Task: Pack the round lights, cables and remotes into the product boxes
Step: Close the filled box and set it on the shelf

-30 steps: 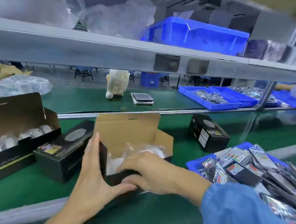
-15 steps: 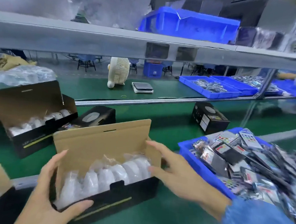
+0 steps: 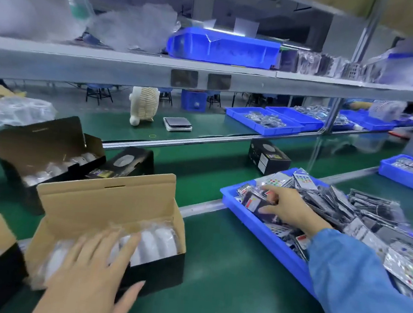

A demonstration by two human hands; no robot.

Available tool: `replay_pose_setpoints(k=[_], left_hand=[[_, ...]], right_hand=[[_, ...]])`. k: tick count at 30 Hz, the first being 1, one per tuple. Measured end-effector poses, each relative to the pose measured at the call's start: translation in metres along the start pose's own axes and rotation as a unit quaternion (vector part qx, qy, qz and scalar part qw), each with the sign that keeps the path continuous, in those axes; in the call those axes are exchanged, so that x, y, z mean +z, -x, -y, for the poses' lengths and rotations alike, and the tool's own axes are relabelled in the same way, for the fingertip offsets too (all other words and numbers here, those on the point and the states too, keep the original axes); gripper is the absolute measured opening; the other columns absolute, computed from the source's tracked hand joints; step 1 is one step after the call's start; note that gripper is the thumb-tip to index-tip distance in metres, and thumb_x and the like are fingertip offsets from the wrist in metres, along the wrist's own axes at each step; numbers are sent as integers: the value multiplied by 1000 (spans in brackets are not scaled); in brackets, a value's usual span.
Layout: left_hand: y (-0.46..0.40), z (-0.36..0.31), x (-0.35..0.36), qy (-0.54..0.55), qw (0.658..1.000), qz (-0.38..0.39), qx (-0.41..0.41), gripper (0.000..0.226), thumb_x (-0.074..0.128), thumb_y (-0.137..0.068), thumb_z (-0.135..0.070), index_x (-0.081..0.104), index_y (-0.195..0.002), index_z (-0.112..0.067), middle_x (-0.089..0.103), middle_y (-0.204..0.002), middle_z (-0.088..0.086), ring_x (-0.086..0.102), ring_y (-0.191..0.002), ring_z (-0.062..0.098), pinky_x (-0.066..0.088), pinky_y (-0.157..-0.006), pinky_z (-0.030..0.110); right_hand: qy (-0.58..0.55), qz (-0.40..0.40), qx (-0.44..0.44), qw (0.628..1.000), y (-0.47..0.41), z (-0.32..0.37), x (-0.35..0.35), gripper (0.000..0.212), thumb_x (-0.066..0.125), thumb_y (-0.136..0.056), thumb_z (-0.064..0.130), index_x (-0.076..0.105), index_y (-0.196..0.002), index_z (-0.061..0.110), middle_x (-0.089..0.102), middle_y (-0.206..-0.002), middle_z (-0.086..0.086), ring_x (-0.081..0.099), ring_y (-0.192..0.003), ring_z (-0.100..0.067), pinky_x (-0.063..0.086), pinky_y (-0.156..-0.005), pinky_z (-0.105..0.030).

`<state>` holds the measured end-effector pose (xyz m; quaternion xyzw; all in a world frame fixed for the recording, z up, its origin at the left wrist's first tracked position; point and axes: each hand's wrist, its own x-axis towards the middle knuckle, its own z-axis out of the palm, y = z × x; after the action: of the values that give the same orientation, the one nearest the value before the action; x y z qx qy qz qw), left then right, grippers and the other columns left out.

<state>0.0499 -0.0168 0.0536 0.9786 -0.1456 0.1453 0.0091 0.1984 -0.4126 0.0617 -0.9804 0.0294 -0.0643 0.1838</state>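
- Product box [image 3: 118, 226], lid flap up, sits on the green belt at 7 o'clock; bagged round lights [image 3: 153, 243] fill it in a row. No remote in it yet, by the look.
- Left hand [image 3: 91, 271] lies flat over the near end of the lights, fingers straight and spread, thumb out along the box's front wall. It steadies, it does not grip.
- Right hand [image 3: 281, 205] at 3 o'clock reaches into the blue tray [image 3: 263, 233] of bagged remotes [image 3: 371, 215], fingers curled onto a dark packet [image 3: 255, 201] at the tray's left end.
- Risk: packets lie heaped and overlapping; slick bags likely cling, so two may lift together or one may slide over the tray's rim.
- Risk: lights stand near the box's top edge; a remote forced in may keep the lid from closing, and the flat left hand covers part of the opening.
- Around: second open box [image 3: 34, 150] with lights at 10 o'clock, closed black box [image 3: 134, 160] just behind the flap, another closed box [image 3: 268, 157] at 1 o'clock.
- Farther: small fan [image 3: 143, 108] and scale [image 3: 177, 123] at 12 o'clock.
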Motion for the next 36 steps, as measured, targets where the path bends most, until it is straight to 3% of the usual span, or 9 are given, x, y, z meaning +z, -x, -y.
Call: replay_pose_setpoints(k=[6,11,14,18,22,26,29,31,36], left_hand=[[-14,21,10,-36,993,79,-79,78,94,-35,-51,78,-102,-13,69,-102,29,66,-89,54,55,-71,65],[-16,28,2,-15,996,78,-44,83,94,-29,-58,77,-103,-25,72,-94,10,70,-67,34,57,-71,61],[-22,23,-5,-26,992,119,-39,83,81,-59,-66,56,-133,-37,55,-133,7,62,-109,34,39,-102,65],[-18,26,9,-28,992,120,-6,90,95,-9,-55,80,-89,-15,72,-82,11,71,-67,29,57,-64,60],[-17,28,19,-58,994,89,-2,83,95,0,-46,79,-71,-7,72,-72,17,72,-65,33,57,-56,58],[-23,23,-8,-41,993,110,16,74,68,-65,-76,71,-113,-20,64,-122,14,63,-112,29,53,-92,50],[-28,33,-20,29,999,8,24,64,40,-79,-70,75,-93,-18,69,-98,6,68,-93,29,58,-70,44],[-36,39,-17,7,999,31,38,74,33,-80,-75,70,-114,-21,66,-110,1,65,-99,24,56,-79,39],[-42,49,7,-54,994,79,46,82,36,-57,-81,79,-83,-17,58,-65,6,57,-52,25,41,-34,30]], right_hand=[[71,-102,-4,992,-2,-16,16,36,72,-87,30,63,-120,21,71,-111,-7,64,-101,-31,52,-83,-39],[-49,-227,21,972,16,24,-14,24,69,-87,6,68,-112,4,68,-112,-18,62,-106,-28,45,-92,-37],[-248,-338,-155,895,59,108,-42,29,79,-80,14,71,-107,22,74,-96,5,66,-83,6,49,-79,-10],[-212,-131,-431,867,89,244,2,17,74,-82,19,73,-98,21,70,-98,11,67,-87,-7,53,-77,-22],[153,5,-433,888,71,308,78,19,50,-95,15,67,-105,16,57,-112,-1,50,-108,-20,43,-84,-35],[192,-30,-531,825,70,285,73,21,49,-91,18,69,-92,25,70,-95,5,62,-93,-19,37,-73,-29],[-89,-161,-425,886,45,212,25,16,61,-93,18,74,-101,17,70,-93,3,65,-84,-19,53,-71,-31],[0,-230,-243,942,23,140,-9,24,61,-95,20,69,-117,16,66,-105,0,63,-93,-19,52,-79,-35],[237,15,6,971,20,17,10,48,60,-92,25,47,-138,27,50,-130,1,47,-123,-22,45,-91,-30]])
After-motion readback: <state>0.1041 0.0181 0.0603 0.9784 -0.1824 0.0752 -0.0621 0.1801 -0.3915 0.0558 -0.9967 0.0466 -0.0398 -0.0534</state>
